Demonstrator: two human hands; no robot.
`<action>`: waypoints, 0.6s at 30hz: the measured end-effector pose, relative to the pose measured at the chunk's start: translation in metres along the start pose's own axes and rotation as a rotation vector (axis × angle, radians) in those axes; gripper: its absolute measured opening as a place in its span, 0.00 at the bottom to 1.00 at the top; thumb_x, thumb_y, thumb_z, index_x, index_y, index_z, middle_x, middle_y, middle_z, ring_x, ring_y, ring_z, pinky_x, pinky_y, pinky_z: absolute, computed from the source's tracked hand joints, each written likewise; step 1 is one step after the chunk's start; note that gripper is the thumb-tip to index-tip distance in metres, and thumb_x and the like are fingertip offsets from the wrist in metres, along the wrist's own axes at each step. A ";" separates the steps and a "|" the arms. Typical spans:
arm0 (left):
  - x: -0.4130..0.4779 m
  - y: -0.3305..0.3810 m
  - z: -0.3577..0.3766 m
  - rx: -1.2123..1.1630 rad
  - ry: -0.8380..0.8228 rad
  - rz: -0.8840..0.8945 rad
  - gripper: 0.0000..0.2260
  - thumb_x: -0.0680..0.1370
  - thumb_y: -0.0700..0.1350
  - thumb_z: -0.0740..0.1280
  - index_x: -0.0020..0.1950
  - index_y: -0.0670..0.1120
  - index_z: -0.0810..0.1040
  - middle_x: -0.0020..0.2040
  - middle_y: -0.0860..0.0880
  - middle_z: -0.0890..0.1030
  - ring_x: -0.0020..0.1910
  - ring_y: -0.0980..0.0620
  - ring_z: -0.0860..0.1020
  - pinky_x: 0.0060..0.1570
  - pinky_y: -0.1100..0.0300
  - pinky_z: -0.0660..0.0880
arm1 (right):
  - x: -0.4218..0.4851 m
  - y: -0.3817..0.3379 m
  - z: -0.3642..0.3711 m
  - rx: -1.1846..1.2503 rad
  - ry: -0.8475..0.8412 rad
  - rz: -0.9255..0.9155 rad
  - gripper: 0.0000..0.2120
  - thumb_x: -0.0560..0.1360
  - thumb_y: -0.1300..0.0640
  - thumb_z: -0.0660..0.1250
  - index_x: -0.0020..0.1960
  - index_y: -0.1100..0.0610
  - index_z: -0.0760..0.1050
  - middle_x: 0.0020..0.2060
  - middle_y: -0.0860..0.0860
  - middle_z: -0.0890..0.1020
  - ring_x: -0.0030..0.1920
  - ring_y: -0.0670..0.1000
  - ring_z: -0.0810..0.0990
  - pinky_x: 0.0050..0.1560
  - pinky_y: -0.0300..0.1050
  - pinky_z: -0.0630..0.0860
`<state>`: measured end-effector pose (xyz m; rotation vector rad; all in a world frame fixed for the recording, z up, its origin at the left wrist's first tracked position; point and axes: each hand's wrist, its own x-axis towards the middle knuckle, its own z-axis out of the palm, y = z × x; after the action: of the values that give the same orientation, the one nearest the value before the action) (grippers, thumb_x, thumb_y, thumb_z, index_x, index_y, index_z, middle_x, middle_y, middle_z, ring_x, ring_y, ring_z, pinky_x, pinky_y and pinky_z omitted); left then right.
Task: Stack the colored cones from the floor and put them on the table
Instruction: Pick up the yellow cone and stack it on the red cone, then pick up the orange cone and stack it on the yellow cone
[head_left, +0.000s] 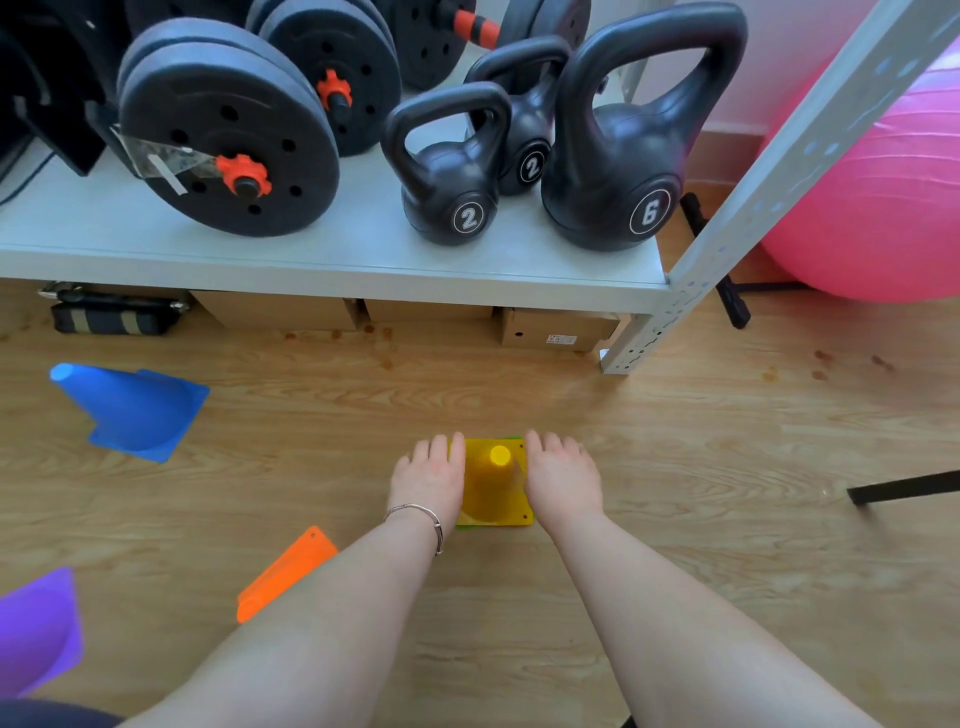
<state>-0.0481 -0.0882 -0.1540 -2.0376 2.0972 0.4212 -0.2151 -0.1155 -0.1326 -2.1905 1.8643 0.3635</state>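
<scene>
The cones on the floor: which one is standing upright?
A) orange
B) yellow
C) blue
B: the yellow cone stands on its square base, tip up, between the left hand and the right hand, while the blue cone and the orange cone lie tipped on their sides.

- "2", white in a white ring, on the body of the front small kettlebell (441, 195).
- "2", in the same white ring, on the small kettlebell behind it (522, 148).
- "6", white in a white ring, on the large kettlebell (608, 176).
- A white label with dark print on the cardboard box (540, 328) under the shelf; too small to read.
</scene>
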 end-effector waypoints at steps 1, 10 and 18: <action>0.000 -0.004 -0.003 0.013 0.047 -0.009 0.28 0.77 0.44 0.62 0.76 0.45 0.57 0.69 0.44 0.70 0.67 0.43 0.69 0.60 0.49 0.70 | 0.001 0.000 -0.004 -0.014 0.043 0.000 0.22 0.76 0.64 0.56 0.70 0.58 0.66 0.57 0.58 0.78 0.59 0.62 0.75 0.63 0.55 0.70; 0.002 -0.054 -0.070 0.121 0.223 -0.118 0.35 0.77 0.55 0.64 0.77 0.43 0.53 0.74 0.42 0.64 0.75 0.43 0.61 0.74 0.43 0.57 | 0.032 -0.025 -0.080 0.003 0.213 -0.066 0.23 0.78 0.57 0.62 0.72 0.57 0.65 0.60 0.55 0.78 0.63 0.58 0.74 0.67 0.53 0.69; -0.037 -0.126 -0.086 0.137 0.255 -0.310 0.37 0.76 0.55 0.65 0.78 0.43 0.52 0.77 0.43 0.60 0.76 0.44 0.59 0.75 0.45 0.55 | 0.036 -0.109 -0.088 0.060 0.178 -0.257 0.23 0.77 0.59 0.61 0.71 0.57 0.66 0.58 0.55 0.78 0.61 0.58 0.74 0.63 0.51 0.70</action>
<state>0.0840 -0.0841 -0.0700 -2.3809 1.8251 -0.0321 -0.0991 -0.1619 -0.0597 -2.4501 1.6213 0.0648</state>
